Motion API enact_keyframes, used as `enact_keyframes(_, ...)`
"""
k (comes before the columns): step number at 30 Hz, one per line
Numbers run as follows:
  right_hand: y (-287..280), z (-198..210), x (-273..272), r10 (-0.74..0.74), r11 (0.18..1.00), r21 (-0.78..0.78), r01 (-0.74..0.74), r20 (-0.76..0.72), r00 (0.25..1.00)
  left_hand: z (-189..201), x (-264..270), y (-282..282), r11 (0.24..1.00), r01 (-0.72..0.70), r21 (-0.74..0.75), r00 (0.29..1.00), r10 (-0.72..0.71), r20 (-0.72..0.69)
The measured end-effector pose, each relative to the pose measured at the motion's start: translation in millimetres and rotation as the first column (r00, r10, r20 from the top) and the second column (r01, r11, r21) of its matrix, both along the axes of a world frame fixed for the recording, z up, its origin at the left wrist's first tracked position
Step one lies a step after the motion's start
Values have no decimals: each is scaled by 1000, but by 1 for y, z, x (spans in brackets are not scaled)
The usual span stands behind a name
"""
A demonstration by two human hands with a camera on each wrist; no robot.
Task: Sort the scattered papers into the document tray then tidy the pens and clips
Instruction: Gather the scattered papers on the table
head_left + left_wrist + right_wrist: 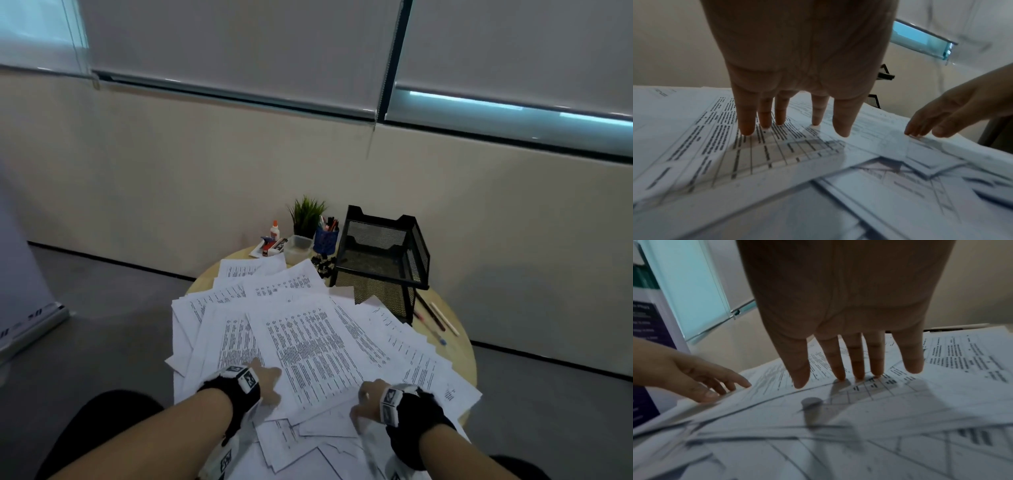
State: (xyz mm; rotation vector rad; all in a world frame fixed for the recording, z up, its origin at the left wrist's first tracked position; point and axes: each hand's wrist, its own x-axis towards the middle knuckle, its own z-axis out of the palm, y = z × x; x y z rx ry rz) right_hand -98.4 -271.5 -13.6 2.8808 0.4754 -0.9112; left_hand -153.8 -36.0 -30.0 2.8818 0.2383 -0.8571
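Left hand [263, 378]: fingers straight and spread, fingertips [745, 129] pressing down on the printed sheets; it holds nothing.
Papers [308, 346]: a loose overlapping heap of printed sheets under and around both hands, covering most of the round table [459, 346]; some sheets hang over the near edge.
Top sheet [305, 356]: lies between the two hands, its lower corners just beside each hand.
Right hand [368, 397]: fingers straight, slightly apart, fingertips [859, 374] touching the paper; nothing pinched or held.
Glue bottle [274, 229]: far beyond the left hand, at the table's back edge.
Stapler [270, 246]: just in front of the glue, past the far edge of the heap.
Clear tub [297, 249]: beyond the heap, between stapler and pen cup.
Plant [306, 214]: behind the tub.
Pen cup [325, 240]: blue mesh, pens standing in it, far ahead of both hands.
Binder clips [323, 265]: a black cluster below the cup, touching the far sheets.
Document tray [383, 260]: black mesh, stacked tiers, far ahead of the right hand; sheet corners reach its base.
Loose pens [436, 318]: on bare table right of the tray, well apart from the right hand.
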Motion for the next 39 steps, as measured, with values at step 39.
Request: enact_keyframes(39,-35,-43,65,-595,656,525,542,-82,800,-25,62,15,756,-457,-468,788,588,181)
